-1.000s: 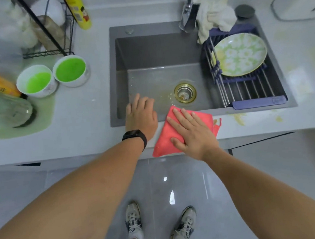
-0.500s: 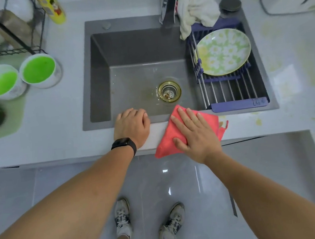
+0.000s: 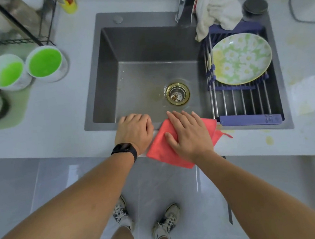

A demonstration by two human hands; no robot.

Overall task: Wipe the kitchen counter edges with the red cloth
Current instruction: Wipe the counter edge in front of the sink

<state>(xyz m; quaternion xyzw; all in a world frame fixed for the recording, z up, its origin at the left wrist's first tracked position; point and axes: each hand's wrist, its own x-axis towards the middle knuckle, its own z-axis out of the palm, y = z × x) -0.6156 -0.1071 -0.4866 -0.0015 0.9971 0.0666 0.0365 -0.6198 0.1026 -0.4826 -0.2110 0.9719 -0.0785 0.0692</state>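
The red cloth [image 3: 161,149] lies across the narrow front strip of the pale counter [image 3: 59,146] and hangs over its front edge. My right hand [image 3: 190,135] presses flat on the cloth with straight, spread fingers that reach the sink's front rim. Just left of the cloth, my left hand [image 3: 134,131] rests on the same strip. It has a black watch at the wrist, and its fingers bend down over the rim of the grey sink [image 3: 145,43].
A purple rack [image 3: 249,118] spans the sink's right part and carries a flowered plate [image 3: 241,59]. A white rag [image 3: 215,7] lies by the faucet [image 3: 182,5]. Two cups of green liquid [image 3: 45,62] stand at the left. Yellow stains [image 3: 269,140] mark the counter at the right.
My left hand's fingers went from straight to bent over the sink rim. My right hand slid the cloth a little right along the strip, then slightly back left.
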